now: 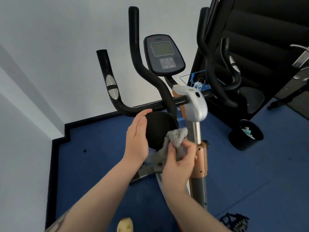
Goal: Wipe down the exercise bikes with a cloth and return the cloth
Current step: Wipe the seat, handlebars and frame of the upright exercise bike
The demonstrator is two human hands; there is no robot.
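An exercise bike stands in front of me, with black handlebars [133, 47], a grey console [163, 54] and a silver post [196, 131]. A round black pad [160, 129] sits just below the handlebar. My left hand [137, 139] rests flat against the pad's left edge, fingers together. My right hand [178, 161] is closed on a crumpled grey cloth [175, 136], which presses against the pad's lower right edge beside the post. Part of the cloth hangs down under my fingers.
A second black machine [250, 47] stands close on the right. A black waste bin [245, 134] sits on the blue floor beside it. White walls enclose the left corner. A black pedal [234, 221] shows at the bottom right, and a yellow shoe tip [124, 225] at the bottom.
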